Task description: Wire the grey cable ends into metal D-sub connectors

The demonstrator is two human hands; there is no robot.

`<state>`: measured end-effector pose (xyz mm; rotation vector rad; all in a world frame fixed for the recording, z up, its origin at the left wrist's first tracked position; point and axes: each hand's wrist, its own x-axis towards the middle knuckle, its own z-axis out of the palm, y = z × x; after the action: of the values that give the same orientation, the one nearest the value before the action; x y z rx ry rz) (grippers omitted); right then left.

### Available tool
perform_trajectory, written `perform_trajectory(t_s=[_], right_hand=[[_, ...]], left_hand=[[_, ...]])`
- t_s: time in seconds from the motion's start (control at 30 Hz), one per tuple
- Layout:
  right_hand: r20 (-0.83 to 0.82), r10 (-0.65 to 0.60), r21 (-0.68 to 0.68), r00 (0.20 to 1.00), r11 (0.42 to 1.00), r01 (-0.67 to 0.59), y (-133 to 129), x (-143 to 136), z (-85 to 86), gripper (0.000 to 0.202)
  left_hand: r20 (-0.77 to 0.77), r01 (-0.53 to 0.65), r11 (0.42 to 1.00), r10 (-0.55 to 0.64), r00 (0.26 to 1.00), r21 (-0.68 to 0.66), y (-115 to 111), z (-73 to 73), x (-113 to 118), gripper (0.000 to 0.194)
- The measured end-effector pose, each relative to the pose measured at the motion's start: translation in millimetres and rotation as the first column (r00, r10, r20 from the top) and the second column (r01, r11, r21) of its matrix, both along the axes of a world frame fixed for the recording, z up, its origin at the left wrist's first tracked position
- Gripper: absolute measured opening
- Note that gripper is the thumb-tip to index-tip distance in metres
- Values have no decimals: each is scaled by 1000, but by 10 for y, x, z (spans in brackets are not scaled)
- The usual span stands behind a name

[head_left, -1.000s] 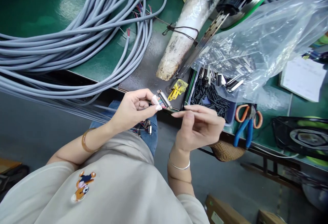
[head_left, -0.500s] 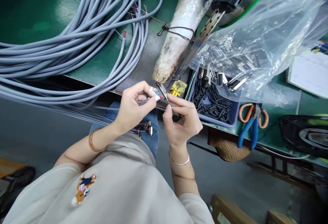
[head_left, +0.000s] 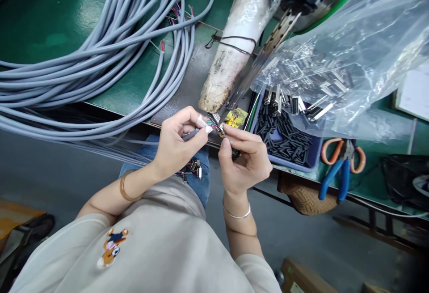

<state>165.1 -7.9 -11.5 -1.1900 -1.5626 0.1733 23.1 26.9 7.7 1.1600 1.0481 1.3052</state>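
Observation:
My left hand pinches the end of a grey cable, where thin coloured wires fan out. Those wires meet a metal connector that lies between my two hands, just below the tip of a white wrapped tool. My right hand holds the connector's lower right end between thumb and fingertips. White covers sit on the tips of my left thumb and forefinger. Several wired connectors rest on my lap.
Grey cables cover the table's left. A blue tray of black sleeves, a plastic bag of connectors, orange-handled pliers with blue handles beside them, and yellow pieces lie right.
The view has shifted a little, so the tray, bag and pliers appear farther right. My right hand has moved slightly right and down, and the connector sits slightly lower under the tool tip.

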Motion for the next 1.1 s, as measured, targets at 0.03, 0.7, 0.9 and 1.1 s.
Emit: perform_trajectory(t_s=[0.03,0.7,0.9,1.1], right_hand=[[-5,-1,2,1000,1000,1,4,-2,0,19],[90,-43,23,995,999,41,-35,24,49,18],[16,-3,-46,1000,999,4,-25,22,116,17],[18,-12,-37,1000,999,13,-16,27,102,17]], left_hand=[[-8,0,1000,1,1000,1,0,5,2,12],[29,76,986,-73,997,-145,-4,53,-58,14],[141,112,976,-86,986,-188,-10,70,-80,18],[206,269,923,-216,954,-277,63,58,-141,25]])
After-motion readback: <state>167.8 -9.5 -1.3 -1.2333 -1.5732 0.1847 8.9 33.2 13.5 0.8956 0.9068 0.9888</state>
